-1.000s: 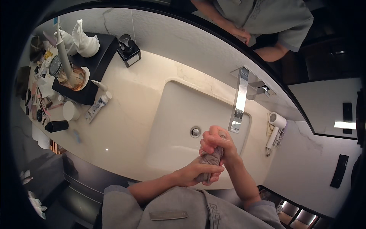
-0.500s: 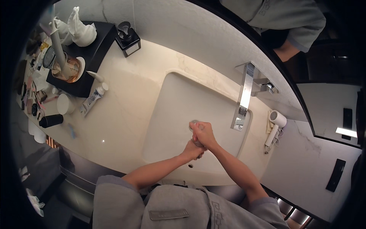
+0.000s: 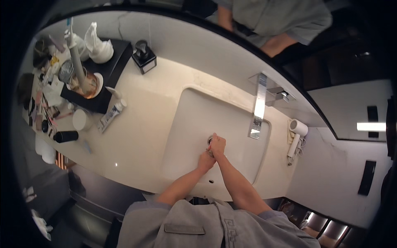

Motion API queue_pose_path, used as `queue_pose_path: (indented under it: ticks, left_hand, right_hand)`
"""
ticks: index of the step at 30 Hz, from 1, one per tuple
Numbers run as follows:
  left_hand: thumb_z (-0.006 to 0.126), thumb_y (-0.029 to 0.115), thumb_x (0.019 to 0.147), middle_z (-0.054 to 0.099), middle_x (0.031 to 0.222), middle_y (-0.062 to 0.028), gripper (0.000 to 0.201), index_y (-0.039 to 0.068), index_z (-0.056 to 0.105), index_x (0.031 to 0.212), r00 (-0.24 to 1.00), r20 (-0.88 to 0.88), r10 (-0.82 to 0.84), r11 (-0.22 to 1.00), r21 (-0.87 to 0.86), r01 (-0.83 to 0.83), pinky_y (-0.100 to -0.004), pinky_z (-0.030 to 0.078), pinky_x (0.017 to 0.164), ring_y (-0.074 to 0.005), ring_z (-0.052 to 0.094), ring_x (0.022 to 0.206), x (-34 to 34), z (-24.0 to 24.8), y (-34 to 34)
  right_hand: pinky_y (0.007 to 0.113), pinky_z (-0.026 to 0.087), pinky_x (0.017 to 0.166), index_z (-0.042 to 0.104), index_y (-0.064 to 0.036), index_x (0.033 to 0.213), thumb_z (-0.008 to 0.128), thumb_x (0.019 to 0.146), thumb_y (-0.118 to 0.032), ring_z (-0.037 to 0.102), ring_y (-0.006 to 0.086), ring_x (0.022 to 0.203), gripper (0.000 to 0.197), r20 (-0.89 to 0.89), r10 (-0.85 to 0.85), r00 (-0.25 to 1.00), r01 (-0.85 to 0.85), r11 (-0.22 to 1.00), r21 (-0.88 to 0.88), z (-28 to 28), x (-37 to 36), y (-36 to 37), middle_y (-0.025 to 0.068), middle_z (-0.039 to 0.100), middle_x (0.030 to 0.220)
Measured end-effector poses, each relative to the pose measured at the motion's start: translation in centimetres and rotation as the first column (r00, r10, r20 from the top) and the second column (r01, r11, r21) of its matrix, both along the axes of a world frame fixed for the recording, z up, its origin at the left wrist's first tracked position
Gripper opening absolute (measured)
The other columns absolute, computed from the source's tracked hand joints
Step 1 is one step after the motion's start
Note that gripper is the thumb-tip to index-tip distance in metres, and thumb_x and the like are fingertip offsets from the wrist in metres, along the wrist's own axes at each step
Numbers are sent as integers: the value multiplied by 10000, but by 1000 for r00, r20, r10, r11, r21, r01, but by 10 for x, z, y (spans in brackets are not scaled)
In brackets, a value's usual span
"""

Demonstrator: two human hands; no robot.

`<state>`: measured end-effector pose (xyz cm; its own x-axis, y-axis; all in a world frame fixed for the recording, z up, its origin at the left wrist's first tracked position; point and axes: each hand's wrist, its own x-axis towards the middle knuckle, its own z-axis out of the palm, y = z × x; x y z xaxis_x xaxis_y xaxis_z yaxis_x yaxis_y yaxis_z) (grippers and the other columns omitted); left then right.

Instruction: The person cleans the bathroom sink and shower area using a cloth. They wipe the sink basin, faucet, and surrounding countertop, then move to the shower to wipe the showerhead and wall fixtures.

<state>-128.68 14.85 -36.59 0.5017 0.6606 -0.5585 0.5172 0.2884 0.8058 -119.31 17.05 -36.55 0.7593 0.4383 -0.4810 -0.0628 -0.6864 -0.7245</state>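
Over the white basin (image 3: 188,124) my two hands meet, fingers curled and closed. My left hand (image 3: 205,160) is the nearer one, and my right hand (image 3: 218,145) lies just beyond it, partly over its fingers. Between them shows a bit of something small, shiny and roundish, with a reddish spot beside the right fingers. Its kind cannot be made out, and the metal drain sits right behind, so the two are hard to part. The chrome faucet (image 3: 259,105) reaches over the basin to the right of my hands; no water stream is visible.
A black dispenser bottle (image 3: 144,62) stands by the wall. Left on the counter are a black tray (image 3: 118,62), a toothpaste-like tube (image 3: 111,117), a white jar (image 3: 82,120), a black bottle (image 3: 66,136) and scattered cosmetics. A white hair dryer (image 3: 296,134) lies right; a mirror hangs above.
My hands have drawn closer together, and the right hand has turned with its fingers nearer the drain. My view has shifted slightly, so the counter things sit lower and further right.
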Motion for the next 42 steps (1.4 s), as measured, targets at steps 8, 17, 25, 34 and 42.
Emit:
queue_pose_path:
  ticks: [8,17,25,34,42]
  left_hand:
    - [834,341,659,708,897,-119,472,53,679,998,955,132,-267,963,-4,270,-385,527,726,-269,683,822,-21,76,34]
    - [220,673,952,528,1341,-149,798,66,368,1448,679,570,462,233,-817,528,-358,507,927,-270,593,1120,-32,153,15]
    - [319,636,966,607,1066,-122,690,25,554,1183,723,572,387,304,-820,485,-315,510,865,-200,611,917,15,171,-40]
    - [245,666,948,397,1466,-150,809,52,312,1470,646,663,378,65,-715,696,-417,336,1122,-302,423,1331,30,116,-60]
    - [513,414,957,527,1317,-91,485,83,488,1311,817,574,61,559,-698,448,-368,479,961,-229,568,1147,112,203,-138]
  right_hand:
    - [294,506,614,612,-16,991,651,914,-344,608,128,788,339,-410,47,911,39,979,199,137,36,-54,58,638,894]
    - [229,472,569,661,39,900,584,931,-52,578,102,715,124,69,414,908,-324,587,741,299,47,-146,62,587,821]
    - [281,467,780,636,-44,1049,694,860,-64,568,149,962,199,434,381,816,-545,759,358,266,-7,-191,63,589,1106]
    - [219,414,629,598,-27,876,692,851,-41,528,91,780,98,448,139,883,-349,832,432,311,47,-234,21,563,861]
    - [337,431,913,563,-49,1178,728,811,-107,524,240,1096,406,598,-125,791,-252,825,506,340,75,-321,124,520,1233]
